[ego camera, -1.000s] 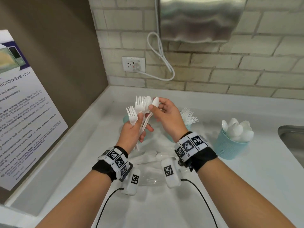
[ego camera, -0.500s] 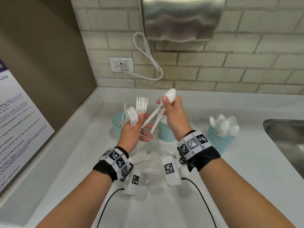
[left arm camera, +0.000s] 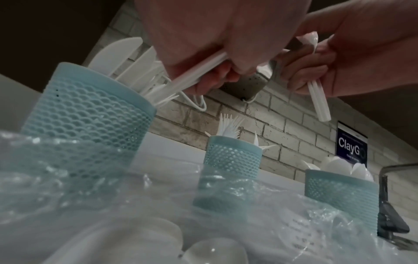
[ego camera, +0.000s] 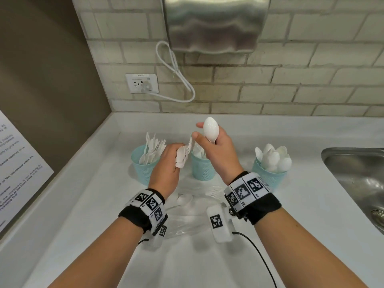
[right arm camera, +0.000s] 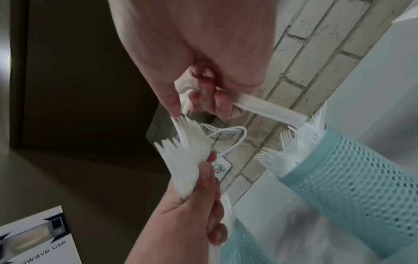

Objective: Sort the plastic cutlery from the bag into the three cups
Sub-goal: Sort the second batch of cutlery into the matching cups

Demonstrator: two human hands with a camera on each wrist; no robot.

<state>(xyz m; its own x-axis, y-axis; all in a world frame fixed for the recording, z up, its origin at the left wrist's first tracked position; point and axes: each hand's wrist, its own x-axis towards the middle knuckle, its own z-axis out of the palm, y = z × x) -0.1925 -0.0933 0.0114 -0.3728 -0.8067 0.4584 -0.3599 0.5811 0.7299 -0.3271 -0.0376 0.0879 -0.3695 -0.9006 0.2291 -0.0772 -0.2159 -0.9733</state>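
Note:
Three teal mesh cups stand in a row on the white counter: a knife cup (ego camera: 143,166), a fork cup (ego camera: 202,168) and a spoon cup (ego camera: 270,176). My left hand (ego camera: 178,155) grips a bundle of white forks (right arm camera: 185,160) just left of the fork cup's rim, tines up. My right hand (ego camera: 205,137) holds two or three white spoons (ego camera: 211,128) upright above the fork cup, their handles (left arm camera: 319,101) hanging below my curled fingers. The clear plastic bag (ego camera: 187,215) lies between my wrists with more cutlery inside.
A steel sink (ego camera: 357,183) is set into the counter at the right. A metal wall unit (ego camera: 214,23) hangs on the brick wall, its cord running to an outlet (ego camera: 142,83). A microwave poster (ego camera: 18,163) covers the brown left wall.
My right hand has pulled the spoons out of the mixed bundle and raised them. My left hand has dropped toward the middle cup with the forks alone.

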